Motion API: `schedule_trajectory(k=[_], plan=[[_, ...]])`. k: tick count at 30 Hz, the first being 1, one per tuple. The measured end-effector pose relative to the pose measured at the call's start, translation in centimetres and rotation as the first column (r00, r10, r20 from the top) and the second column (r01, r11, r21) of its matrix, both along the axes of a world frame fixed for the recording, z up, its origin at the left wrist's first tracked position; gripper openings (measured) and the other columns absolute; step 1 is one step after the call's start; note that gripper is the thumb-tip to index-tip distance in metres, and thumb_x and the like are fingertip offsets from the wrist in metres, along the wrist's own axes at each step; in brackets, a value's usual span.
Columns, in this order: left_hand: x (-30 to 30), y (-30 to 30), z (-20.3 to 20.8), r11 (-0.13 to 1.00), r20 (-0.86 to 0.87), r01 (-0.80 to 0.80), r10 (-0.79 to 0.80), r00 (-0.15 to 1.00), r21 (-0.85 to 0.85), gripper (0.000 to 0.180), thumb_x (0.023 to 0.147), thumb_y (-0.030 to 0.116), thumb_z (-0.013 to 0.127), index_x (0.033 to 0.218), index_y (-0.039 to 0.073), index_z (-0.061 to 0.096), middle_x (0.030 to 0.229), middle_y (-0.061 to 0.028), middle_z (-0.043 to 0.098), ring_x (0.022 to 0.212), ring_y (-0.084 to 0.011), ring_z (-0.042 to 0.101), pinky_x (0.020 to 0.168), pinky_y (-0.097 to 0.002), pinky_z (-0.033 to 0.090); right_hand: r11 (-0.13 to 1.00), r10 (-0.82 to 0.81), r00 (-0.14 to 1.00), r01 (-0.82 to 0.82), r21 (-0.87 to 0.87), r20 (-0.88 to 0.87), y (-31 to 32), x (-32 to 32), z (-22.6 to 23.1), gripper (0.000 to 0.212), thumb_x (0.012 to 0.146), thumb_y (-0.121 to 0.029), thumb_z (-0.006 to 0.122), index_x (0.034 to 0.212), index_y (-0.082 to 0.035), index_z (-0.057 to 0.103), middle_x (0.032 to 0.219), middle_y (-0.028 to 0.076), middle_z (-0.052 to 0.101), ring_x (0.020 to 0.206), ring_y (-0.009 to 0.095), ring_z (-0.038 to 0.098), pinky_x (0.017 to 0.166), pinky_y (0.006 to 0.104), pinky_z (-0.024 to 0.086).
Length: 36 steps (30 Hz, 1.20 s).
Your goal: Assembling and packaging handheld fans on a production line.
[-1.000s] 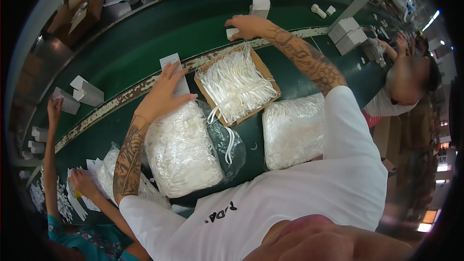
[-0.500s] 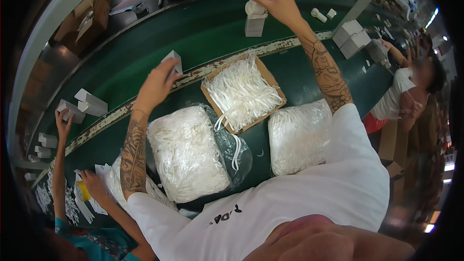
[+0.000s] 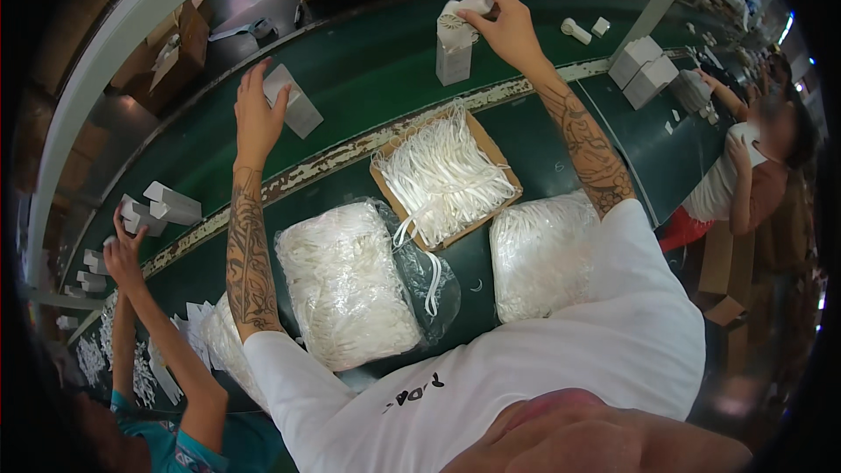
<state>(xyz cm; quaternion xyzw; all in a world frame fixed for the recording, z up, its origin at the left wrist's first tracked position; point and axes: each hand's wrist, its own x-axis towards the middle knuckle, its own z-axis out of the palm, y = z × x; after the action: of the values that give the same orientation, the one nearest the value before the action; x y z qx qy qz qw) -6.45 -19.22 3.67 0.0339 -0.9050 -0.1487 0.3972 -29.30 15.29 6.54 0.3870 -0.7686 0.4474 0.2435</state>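
My right hand (image 3: 506, 28) grips a small white handheld fan (image 3: 456, 29) with a round slotted head. The fan is at the top of a tall white box (image 3: 454, 63) standing on the green conveyor belt; whether it is partly inside, I cannot tell. Farther left, my left hand (image 3: 257, 118) has its fingers spread beside another white box (image 3: 298, 105), the thumb overlapping its edge. Nearer me lies a shallow cardboard box (image 3: 514, 177) full of white cord loops (image 3: 447, 166), between two clear plastic bags of white cords (image 3: 350, 285) (image 3: 539, 254).
A co-worker's hands (image 3: 127, 254) are at white boxes (image 3: 175, 203) on the left. Another white fan (image 3: 575, 31) lies on the belt at right, near stacked white boxes (image 3: 644, 72) and a metal post (image 3: 657, 4). A second co-worker (image 3: 745, 166) sits at far right.
My left hand has moved left and away from me; its box now stands farther out, with the fingers spread beside it. The fan in my right hand has tilted and come lower over its box.
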Motion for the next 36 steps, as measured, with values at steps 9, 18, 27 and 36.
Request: schedule_trajectory(k=[9,18,27,36], plan=[[1.4,15.6,-3.0,-0.06,-0.334,0.432,-0.731,0.595,0.9,0.072,0.093,0.017,0.068,0.152,0.004,0.029,0.134,-0.0124,0.055,0.115,-0.0222,0.06,0.095,-0.0362,0.051,0.911,0.401,0.912,-0.407,-0.069,-0.082,1.2,14.9,-0.2,0.056,0.076,0.001,0.079,0.127,-0.008,0.057,0.116,0.01,0.062,0.103,0.027,0.063,0.086,0.033,0.052],[2.3,17.0,-3.9,-0.012,-0.278,0.438,-0.789,0.548,0.899,0.049,0.082,0.004,0.079,0.124,0.005,0.054,0.12,-0.0016,0.059,0.111,-0.011,0.058,0.096,-0.0272,0.049,0.837,0.482,0.748,-0.547,-0.011,-0.456,1.5,16.9,-6.0,0.056,0.07,0.001,0.083,0.118,-0.008,0.056,0.117,0.012,0.061,0.107,0.031,0.063,0.084,0.0384,0.057],[2.7,17.1,-5.0,0.013,-0.312,0.528,-0.794,0.522,0.849,0.048,0.079,-0.001,0.08,0.121,0.007,0.056,0.117,-0.0022,0.06,0.111,-0.0129,0.059,0.099,-0.0287,0.047,0.871,0.448,0.816,-0.491,-0.027,-0.366,2.4,17.4,-6.8,0.062,0.068,0.001,0.083,0.121,-0.013,0.054,0.113,0.011,0.061,0.099,0.029,0.065,0.081,0.036,0.058],[2.9,17.3,-5.2,0.117,-0.284,0.562,-0.768,0.574,0.819,0.046,0.079,-0.005,0.076,0.119,0.007,0.057,0.116,-0.004,0.062,0.111,-0.0145,0.06,0.099,-0.03,0.048,0.855,0.519,0.81,-0.494,0.16,-0.274,3.2,16.4,-6.5,0.047,0.07,0.0,0.083,0.113,-0.009,0.066,0.105,0.012,0.064,0.09,0.026,0.066,0.072,0.0347,0.055]])
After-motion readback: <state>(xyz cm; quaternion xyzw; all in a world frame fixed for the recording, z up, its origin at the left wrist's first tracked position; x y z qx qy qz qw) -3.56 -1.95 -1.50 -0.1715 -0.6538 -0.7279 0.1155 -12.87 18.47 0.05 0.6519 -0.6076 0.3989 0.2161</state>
